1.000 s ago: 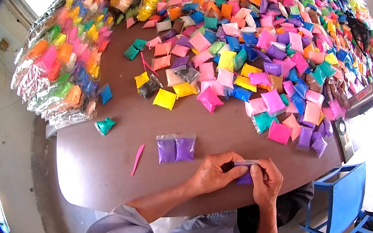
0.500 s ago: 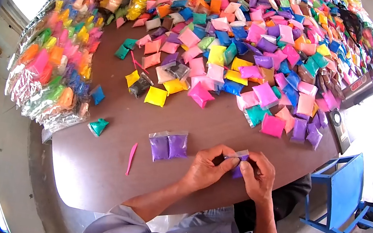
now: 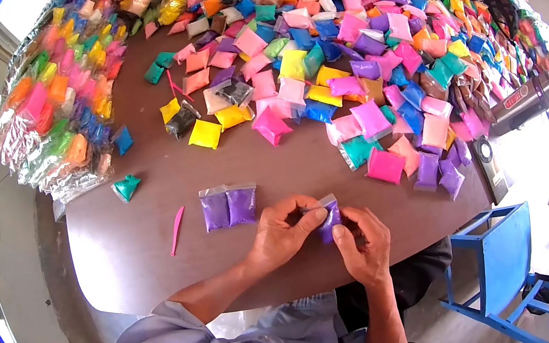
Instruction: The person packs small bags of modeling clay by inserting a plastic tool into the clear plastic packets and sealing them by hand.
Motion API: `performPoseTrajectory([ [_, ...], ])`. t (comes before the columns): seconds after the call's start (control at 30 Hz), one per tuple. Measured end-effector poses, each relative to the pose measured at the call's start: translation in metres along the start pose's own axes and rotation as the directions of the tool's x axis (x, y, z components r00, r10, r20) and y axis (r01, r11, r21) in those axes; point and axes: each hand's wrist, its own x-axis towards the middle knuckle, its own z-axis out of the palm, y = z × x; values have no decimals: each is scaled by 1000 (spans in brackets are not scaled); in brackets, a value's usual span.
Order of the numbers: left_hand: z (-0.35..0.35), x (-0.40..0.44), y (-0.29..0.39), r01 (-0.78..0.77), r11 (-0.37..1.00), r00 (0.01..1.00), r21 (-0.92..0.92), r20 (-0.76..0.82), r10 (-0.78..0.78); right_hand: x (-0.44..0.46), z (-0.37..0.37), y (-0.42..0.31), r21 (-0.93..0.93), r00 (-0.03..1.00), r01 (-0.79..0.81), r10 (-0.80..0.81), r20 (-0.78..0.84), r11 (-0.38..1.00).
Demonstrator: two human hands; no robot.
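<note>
Between my two hands is a small clear packet of purple clay, held above the table near its front edge. My left hand pinches the packet's left upper side between thumb and fingers. From the right, my right hand grips its other side, the thumb pressed on the front. Left of my hands, two filled purple packets lie side by side, touching. Farther left is a pink plastic knife-shaped tool, flat on the table.
A teal packet and a blue packet lie at the left of the brown table. Bundles of bagged colours line the left edge. A large heap of coloured packets covers the back. At right stands a blue stool.
The view has shifted a little, so most things sit farther left. My thumbs have moved apart and more of the purple packet shows between my hands.
</note>
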Motion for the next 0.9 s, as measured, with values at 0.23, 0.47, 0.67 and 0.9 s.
performPoseTrajectory([
  [0.23,5,3,8,113,990,993,-82,26,-112,-3,-2,10,-35,999,35,-34,35,999],
  [0.47,-2,2,-2,-52,998,999,24,-6,52,3,3,-3,-39,998,60,-61,-14,997],
  [0.67,7,4,9,83,989,996,-124,-25,-87,-2,-1,11,-93,999,25,-23,22,995],
  [0.9,-4,3,3,56,992,996,113,56,-63,2,-2,7,-50,998,62,-62,-12,997],
])
